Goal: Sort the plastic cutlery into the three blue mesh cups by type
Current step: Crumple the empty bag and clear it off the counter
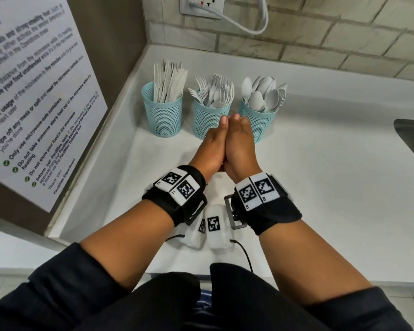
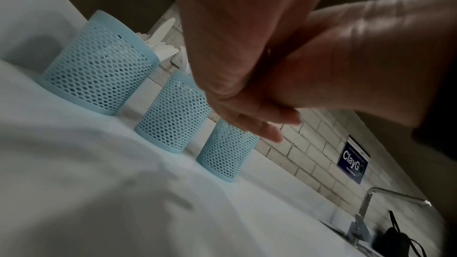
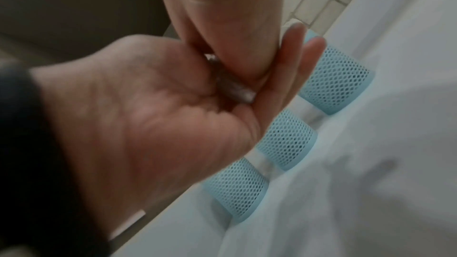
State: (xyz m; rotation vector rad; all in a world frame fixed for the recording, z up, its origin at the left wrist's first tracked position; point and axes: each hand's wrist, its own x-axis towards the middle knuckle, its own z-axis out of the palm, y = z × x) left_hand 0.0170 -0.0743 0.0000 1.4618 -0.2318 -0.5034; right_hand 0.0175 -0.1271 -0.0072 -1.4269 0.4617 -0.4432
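Note:
Three blue mesh cups stand in a row at the back of the white counter (image 1: 320, 163). The left cup (image 1: 163, 115) holds white knives (image 1: 167, 80), the middle cup (image 1: 209, 120) forks (image 1: 215, 91), the right cup (image 1: 261, 125) spoons (image 1: 263, 94). My left hand (image 1: 213, 142) and right hand (image 1: 240, 142) are pressed palm to palm just in front of the middle and right cups, fingers straight, with no cutlery in them. The left wrist view shows the same cups (image 2: 99, 73) behind the joined hands (image 2: 247, 56). In the blurred right wrist view my right palm (image 3: 123, 120) meets the left hand (image 3: 222, 17).
A steel sink (image 1: 411, 139) with a faucet (image 2: 395, 196) lies to the right. On the left wall hangs a printed notice (image 1: 34, 91). An outlet with a white cord (image 1: 225, 17) is on the tiled back wall. Two small white tagged devices (image 1: 213, 225) with cables lie under my wrists.

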